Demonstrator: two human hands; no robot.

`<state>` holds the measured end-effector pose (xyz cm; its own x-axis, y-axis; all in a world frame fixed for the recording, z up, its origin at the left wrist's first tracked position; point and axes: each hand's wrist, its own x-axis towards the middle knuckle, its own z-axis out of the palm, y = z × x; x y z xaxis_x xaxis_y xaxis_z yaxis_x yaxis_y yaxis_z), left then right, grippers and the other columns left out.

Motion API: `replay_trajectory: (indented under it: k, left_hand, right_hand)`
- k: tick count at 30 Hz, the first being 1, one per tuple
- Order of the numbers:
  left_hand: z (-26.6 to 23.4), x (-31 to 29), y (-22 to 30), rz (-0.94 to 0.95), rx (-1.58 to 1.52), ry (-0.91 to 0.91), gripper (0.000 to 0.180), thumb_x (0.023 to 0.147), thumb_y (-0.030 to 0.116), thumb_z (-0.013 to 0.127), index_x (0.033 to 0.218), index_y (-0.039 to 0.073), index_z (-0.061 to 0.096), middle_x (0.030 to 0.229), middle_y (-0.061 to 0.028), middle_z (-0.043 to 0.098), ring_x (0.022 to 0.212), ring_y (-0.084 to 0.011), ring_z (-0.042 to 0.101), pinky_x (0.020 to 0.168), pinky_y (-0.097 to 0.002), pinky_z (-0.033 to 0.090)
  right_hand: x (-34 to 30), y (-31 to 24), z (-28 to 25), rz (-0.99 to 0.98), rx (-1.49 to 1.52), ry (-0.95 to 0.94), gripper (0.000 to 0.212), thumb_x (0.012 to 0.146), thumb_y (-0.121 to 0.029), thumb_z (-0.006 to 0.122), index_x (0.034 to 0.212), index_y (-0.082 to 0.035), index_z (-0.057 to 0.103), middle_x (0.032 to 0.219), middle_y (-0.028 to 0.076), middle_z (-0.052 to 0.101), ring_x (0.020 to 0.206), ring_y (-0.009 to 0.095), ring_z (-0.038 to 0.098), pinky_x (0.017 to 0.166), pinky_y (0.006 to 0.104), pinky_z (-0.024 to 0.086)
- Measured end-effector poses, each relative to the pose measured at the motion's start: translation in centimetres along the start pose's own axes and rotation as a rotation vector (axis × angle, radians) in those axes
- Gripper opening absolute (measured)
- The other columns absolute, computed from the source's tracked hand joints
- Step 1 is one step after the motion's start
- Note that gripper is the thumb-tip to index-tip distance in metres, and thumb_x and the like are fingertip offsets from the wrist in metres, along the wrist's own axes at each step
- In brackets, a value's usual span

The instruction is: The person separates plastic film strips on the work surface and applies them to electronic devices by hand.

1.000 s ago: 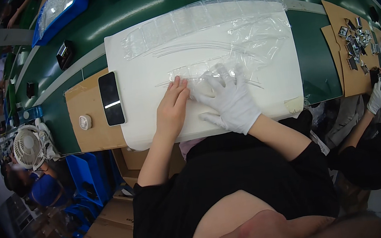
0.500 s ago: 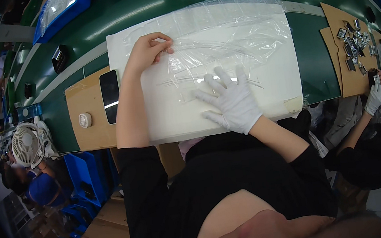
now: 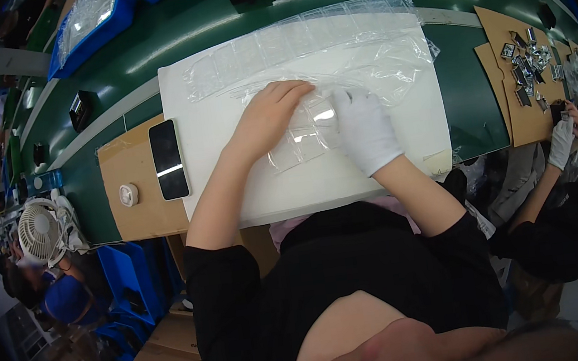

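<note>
The person's hands, two — left hand (image 3: 273,119), right hand (image 3: 368,131)
One phone (image 3: 169,159), one white mat (image 3: 248,203), one round white item (image 3: 128,194), one fan (image 3: 40,230) — clear plastic pieces (image 3: 304,139) overlapping, uncountable.

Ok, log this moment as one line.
left hand: bare, at clear plastic film | right hand: white-gloved, curled, beside film, grip unclear | under film: white sheet | nearby: smartphone at sheet's left edge

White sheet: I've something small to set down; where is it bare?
The white sheet is bare between the phone and left forearm, and right of the gloved right hand. Middle and far side are crowded with clear plastic film and the left hand.
</note>
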<state>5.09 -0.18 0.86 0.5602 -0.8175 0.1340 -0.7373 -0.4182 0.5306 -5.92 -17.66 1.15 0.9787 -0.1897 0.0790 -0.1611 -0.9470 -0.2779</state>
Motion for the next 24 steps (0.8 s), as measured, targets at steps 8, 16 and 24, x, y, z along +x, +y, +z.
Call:
replay_trajectory:
  k: [8,16,24]
  left_hand:
    - [1.2,-0.6,-2.3,-0.024,-0.019,-0.026,0.038,0.100,0.014,0.052,0.138,0.010,0.055,0.134,-0.0050,0.061,0.125,-0.0243,0.054,0.111,-0.0337,0.042]
    - [2.3,-0.7,-2.0,0.051,0.180,0.055,0.043,0.099,0.013,0.054,0.142,0.010,0.052,0.145,-0.0056,0.052,0.133,-0.0269,0.047,0.113,-0.0354,0.041]
    - [1.8,-1.7,-2.1,0.120,0.165,0.048,0.037,0.102,0.014,0.054,0.139,0.010,0.055,0.140,-0.0075,0.054,0.128,-0.0263,0.048,0.112,-0.0388,0.043]
  right_hand:
    - [-0.2,1.5,-0.1,0.017,-0.015,-0.056,0.036,0.088,-0.015,0.059,0.123,-0.005,0.059,0.098,0.017,0.064,0.082,0.035,0.065,0.073,0.0445,0.056]
    - [0.5,1.9,0.2,0.012,-0.133,-0.037,0.026,0.095,-0.015,0.054,0.117,-0.005,0.063,0.097,0.016,0.065,0.080,0.035,0.065,0.070,0.0446,0.055]
    - [-0.3,10.6,-5.1,0.695,1.101,0.239,0.025,0.097,-0.022,0.066,0.108,-0.001,0.070,0.086,0.005,0.066,0.072,0.011,0.056,0.066,0.0244,0.048]
